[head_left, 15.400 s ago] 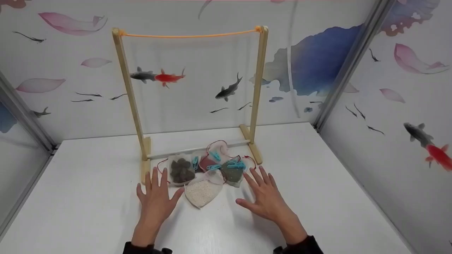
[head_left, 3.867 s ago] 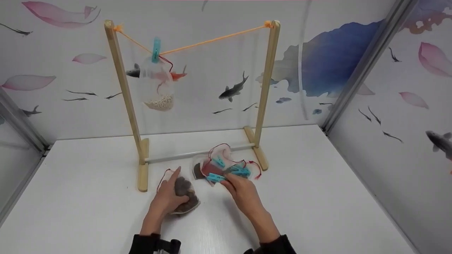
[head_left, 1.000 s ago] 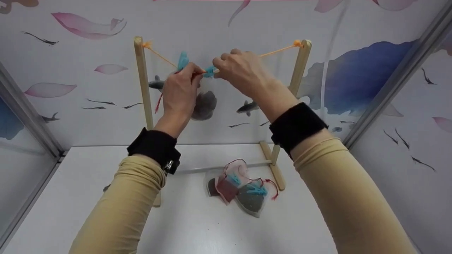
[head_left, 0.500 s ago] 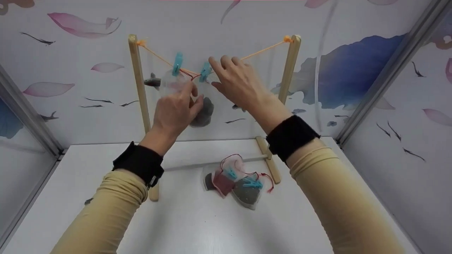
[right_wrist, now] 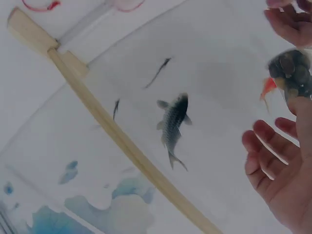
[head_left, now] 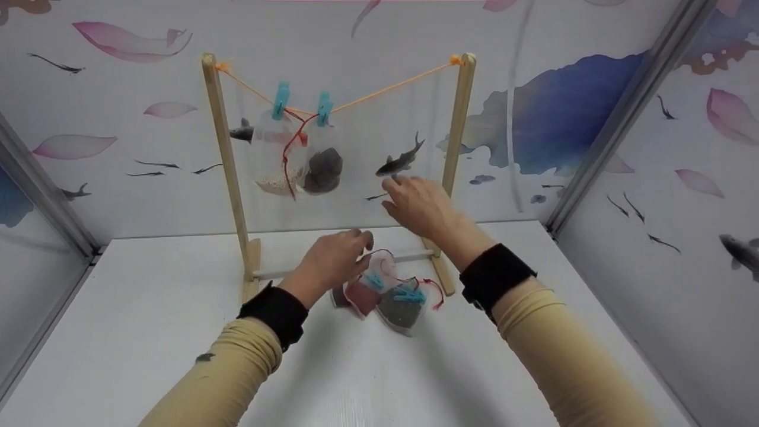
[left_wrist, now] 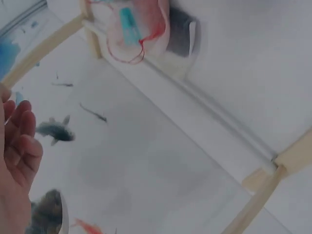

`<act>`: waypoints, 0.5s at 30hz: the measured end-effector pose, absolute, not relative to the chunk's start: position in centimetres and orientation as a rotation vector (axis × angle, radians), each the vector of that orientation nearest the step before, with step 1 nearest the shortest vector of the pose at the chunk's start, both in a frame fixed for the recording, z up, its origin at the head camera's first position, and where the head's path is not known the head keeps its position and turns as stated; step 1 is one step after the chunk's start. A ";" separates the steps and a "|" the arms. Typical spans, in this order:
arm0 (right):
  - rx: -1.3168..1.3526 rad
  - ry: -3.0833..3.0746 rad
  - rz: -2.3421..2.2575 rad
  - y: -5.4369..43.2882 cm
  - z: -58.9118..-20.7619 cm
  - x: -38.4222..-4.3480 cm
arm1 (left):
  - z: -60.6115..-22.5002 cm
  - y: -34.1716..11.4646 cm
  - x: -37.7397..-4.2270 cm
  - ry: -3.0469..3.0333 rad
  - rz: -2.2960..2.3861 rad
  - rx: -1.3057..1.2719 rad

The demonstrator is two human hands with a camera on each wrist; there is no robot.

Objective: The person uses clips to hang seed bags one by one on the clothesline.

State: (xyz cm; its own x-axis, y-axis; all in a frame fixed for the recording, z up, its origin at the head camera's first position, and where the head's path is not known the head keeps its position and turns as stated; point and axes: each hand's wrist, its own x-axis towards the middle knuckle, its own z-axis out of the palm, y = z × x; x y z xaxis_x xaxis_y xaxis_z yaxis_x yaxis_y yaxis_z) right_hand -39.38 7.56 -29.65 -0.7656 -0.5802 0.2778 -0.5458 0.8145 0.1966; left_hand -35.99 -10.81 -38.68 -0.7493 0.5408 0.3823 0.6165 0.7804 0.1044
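Observation:
Two mesh bags hang from the orange cord (head_left: 391,91), each under a teal clothespin: one with cream-coloured grains (head_left: 276,181), one with dark stones (head_left: 324,171). Their clothespins (head_left: 281,101) stand upright on the sagging cord. My left hand (head_left: 337,258) is low, just above the bags on the table, its fingers loosely bent and holding nothing. Higher and to the right, my right hand (head_left: 422,204) is in the air, likewise holding nothing. Below lie a reddish bag (head_left: 360,298), a grey-green bag (head_left: 401,311) and a dark bag (head_left: 340,295), with teal clothespins (head_left: 409,292) on top.
A wooden frame, its right post (head_left: 462,124) and left post (head_left: 225,154) upright, carries the cord. A pale crossbar (head_left: 415,256) joins its feet above the white table (head_left: 504,356). Patterned panels stand behind and at the sides. A red drawstring (head_left: 287,160) dangles before the hanging bags.
At first the cord was bare; the grain bag, then the stone bag, came to hang there. Within the last second both hands left the clothespin and drawstring and moved down and rightward.

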 end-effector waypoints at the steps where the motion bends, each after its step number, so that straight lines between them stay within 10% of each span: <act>1: 0.862 -2.739 -0.101 7.9 -30.7 -39.3 | -39.5 -10.3 -36.0 -2.725 -0.335 -0.883; 15: 0.994 -3.211 0.494 9.8 -44.8 -35.2 | -50.2 -6.6 -36.1 -2.827 -0.367 -0.723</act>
